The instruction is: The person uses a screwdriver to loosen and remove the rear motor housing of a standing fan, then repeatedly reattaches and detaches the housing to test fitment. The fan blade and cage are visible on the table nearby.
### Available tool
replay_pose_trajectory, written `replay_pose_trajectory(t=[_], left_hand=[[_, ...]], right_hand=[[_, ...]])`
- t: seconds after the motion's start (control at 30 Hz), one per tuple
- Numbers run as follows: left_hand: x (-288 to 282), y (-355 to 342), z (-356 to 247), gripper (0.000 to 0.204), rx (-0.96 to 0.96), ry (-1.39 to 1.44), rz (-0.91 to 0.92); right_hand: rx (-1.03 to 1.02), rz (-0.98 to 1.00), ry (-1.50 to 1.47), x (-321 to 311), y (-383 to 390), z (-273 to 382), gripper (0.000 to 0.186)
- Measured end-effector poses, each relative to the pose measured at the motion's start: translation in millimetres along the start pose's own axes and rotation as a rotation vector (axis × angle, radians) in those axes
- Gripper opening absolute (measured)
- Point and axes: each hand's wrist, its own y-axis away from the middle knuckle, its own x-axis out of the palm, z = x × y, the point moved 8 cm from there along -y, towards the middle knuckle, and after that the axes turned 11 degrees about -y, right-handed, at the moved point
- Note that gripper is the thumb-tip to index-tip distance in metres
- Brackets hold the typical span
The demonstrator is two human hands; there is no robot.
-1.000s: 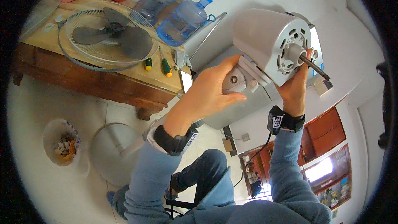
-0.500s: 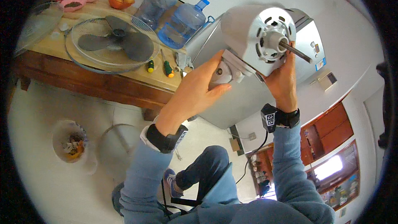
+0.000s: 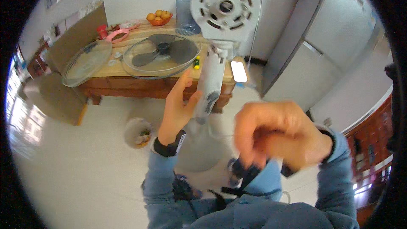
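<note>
A silver fan motor head stands upright in front of the table, its round slotted face turned toward me. Below it, a pale fan neck with a dark patch runs down toward a grey round base on the floor. Beside the neck's left edge is my left hand, open, thumb and fingers apart; I cannot tell whether the thumb touches it. Close to the camera on the right, my right hand is curled and blurred by motion. What its fingers hold, if anything, is hidden.
The wooden table bears a wire guard with dark fan blades, another mesh guard, a screwdriver, a lit phone and an orange fruit bowl. A bin stands on the floor; a grey fridge rises at right.
The motor head has gone from tilted between both hands to upright. My right hand has left it and come down nearer the camera; my left hand has opened. The view has turned.
</note>
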Motion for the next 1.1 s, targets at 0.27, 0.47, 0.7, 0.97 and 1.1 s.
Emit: replay_pose_trajectory(t=[0.27,0.47,0.7,0.97,1.1], left_hand=[[-4,111,87,0.044,-0.506,-0.133,-0.016],[9,48,31,0.045,-0.281,-0.070,0.024],[-2,-13,-27,0.056,-0.250,0.013,-0.153],[-4,-45,-48,0.068,-0.258,-0.027,-0.075],[32,-53,-57,0.049,-0.193,0.077,0.033]], right_hand=[[-0.193,0.363,0.076,62,41,33,0.011],[-0.286,0.309,-0.004,45,62,22,0.009],[-0.356,0.289,-0.067,27,76,22,0.009],[-0.424,0.184,-0.117,17,79,16,0.010],[-0.434,0.112,-0.175,-2,87,1,0.011]])
